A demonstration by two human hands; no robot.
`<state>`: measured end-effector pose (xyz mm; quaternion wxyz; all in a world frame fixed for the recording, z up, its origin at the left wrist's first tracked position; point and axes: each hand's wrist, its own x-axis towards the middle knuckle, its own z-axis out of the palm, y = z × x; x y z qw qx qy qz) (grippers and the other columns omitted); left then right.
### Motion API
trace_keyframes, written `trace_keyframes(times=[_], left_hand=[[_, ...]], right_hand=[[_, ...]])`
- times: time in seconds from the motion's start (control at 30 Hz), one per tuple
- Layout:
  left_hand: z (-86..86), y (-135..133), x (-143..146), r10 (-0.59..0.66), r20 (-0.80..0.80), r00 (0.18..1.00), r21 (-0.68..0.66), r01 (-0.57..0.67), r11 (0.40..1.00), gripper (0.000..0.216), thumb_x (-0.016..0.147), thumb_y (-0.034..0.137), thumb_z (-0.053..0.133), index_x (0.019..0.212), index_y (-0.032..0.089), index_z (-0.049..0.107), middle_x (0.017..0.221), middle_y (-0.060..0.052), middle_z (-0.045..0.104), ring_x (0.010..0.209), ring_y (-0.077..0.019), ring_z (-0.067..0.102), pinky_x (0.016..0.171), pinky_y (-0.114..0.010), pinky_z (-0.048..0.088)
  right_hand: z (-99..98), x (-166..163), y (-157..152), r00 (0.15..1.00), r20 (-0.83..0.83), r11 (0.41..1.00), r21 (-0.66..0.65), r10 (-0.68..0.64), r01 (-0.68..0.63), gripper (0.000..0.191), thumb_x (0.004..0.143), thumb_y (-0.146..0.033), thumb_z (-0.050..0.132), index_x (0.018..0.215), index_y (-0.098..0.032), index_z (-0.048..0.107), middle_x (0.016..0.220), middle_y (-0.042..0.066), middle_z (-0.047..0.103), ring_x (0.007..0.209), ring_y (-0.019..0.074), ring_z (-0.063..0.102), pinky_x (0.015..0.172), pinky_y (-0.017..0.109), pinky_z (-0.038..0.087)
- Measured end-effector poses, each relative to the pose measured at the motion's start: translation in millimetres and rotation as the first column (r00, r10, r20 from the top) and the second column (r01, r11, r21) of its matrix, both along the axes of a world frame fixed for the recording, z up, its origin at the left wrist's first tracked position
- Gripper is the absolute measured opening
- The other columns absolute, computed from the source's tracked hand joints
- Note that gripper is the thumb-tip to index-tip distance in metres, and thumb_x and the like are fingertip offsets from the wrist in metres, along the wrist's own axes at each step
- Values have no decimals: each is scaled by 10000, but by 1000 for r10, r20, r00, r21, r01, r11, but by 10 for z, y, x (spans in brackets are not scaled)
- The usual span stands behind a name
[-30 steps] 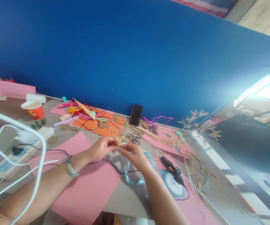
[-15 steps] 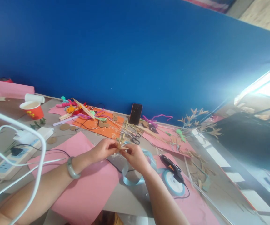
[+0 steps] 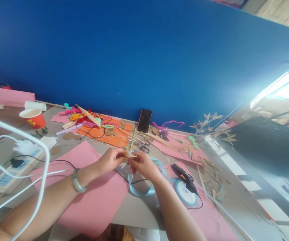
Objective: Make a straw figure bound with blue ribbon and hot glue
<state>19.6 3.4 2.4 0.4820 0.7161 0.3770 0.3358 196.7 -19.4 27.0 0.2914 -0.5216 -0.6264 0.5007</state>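
My left hand (image 3: pixel 108 159) and my right hand (image 3: pixel 142 165) meet above the table, both pinched on a small tan straw piece (image 3: pixel 128 153) held between their fingertips. A grey bangle (image 3: pixel 76 181) sits on my left wrist. A light blue ribbon (image 3: pixel 138 190) loops on the table just under my right hand. Beneath my left forearm lies a pink paper sheet (image 3: pixel 94 197).
A black glue gun (image 3: pixel 184 174) and a ribbon spool (image 3: pixel 186 196) lie to the right. Scissors (image 3: pixel 142 146), a phone (image 3: pixel 145 120), an orange sheet (image 3: pixel 104 132) with pipe cleaners, a red paper cup (image 3: pixel 33 118), a power strip (image 3: pixel 14 165) with white cables and dried leaf sprigs (image 3: pixel 209 127) surround the hands.
Both hands have stayed pinched on the straw piece, with the fingers shifting slightly. The view has drifted a little, so the table items sit slightly higher and more to the left.
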Motion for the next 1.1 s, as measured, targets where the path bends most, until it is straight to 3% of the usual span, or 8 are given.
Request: trace_keyframes(times=[0.23,0.37,0.57,0.83,0.97,1.1], left_hand=[[-31,22,-2,66,7,998,34,-67,997,138,785,250,594,796,127,655,696,-12,651,642,-120,555,596,-201,407],[12,-1,4,86,20,996,48,-87,995,108,780,206,577,789,136,660,697,-9,666,640,-119,577,593,-198,421],[28,-5,-1,106,18,994,63,-107,992,107,780,224,591,777,139,655,686,-11,668,634,-124,582,589,-205,426],[-16,-8,25,138,87,987,1,-139,990,134,767,268,623,753,137,649,678,-15,658,621,-118,568,589,-210,431],[14,-37,40,157,117,981,-37,-153,987,127,745,260,640,727,134,637,637,-8,635,589,-115,551,569,-213,425],[27,-35,44,197,150,969,-90,-185,979,156,726,279,659,713,129,615,605,-1,609,550,-109,535,538,-213,415]], right_hand=[[-4,-70,2,998,-43,993,109,-44,49,106,650,-160,627,727,-177,557,544,-63,518,454,62,418,419,175,301],[-20,-75,5,996,-77,996,75,-40,46,115,693,-238,656,767,-161,612,573,-39,548,455,63,394,411,185,293],[-51,-60,7,994,-82,995,57,-75,80,154,725,-298,655,685,-159,603,472,-62,469,422,66,387,405,193,288],[-51,-80,-5,991,-62,990,70,-116,120,115,716,-264,606,661,-163,597,478,-60,465,412,67,384,403,194,289],[-102,-92,1,989,-21,975,166,-144,145,85,701,-233,567,640,-175,556,497,-56,472,434,74,379,423,201,288],[-153,-148,-19,974,50,918,347,-223,192,83,682,-198,548,604,-173,540,519,-48,473,482,82,383,464,208,293]])
